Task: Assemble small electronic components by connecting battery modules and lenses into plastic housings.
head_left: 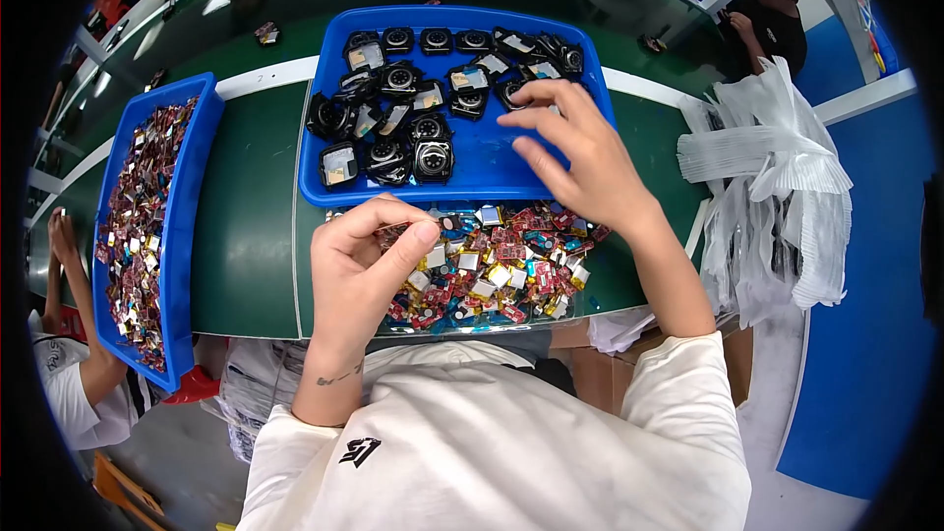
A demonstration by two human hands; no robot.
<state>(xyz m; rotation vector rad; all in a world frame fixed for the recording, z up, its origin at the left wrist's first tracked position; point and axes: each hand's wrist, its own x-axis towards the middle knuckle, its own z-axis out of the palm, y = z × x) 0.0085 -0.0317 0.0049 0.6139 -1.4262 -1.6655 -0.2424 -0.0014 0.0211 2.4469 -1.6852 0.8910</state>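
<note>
On the far left, a co-worker in a white top [74,388] sits with both forearms raised, just beside a long, narrow, deep-blue plastic tray [180,236] filled with a jumble of small red, silver and yellow parts [138,236]. Moving right, here's a bare stretch of the glossy green worktop [251,206], and now the person's left hand [369,251], thumb and forefinger pinched together on a small dark piece [448,223], much of it hidden by the fingertips. That piece is up over the near part of the worktop, above a broad heap of small red circuit pieces and silver-and-yellow flat cells [497,275], flecked with blue, spread between the person's body and a wide, rounded-corner, bright-blue plastic tray [487,152]. In that wide tray sit black, rounded-square watch bodies [433,159], crowding the left side and running along the far edge, some showing round dark sensor discs, others pale flat insides. Over the tray's right half comes the right hand [580,152], fingers spread and curved, thumb well apart, gripping nothing that shows; whether a fingertip touches a watch body, I can't tell. Further right, a draped bundle of translucent, ribbed white plastic sheets [777,197] hangs at the worktop's end, and a co-worker in a black top [772,25] is beyond it at upper right.
</note>
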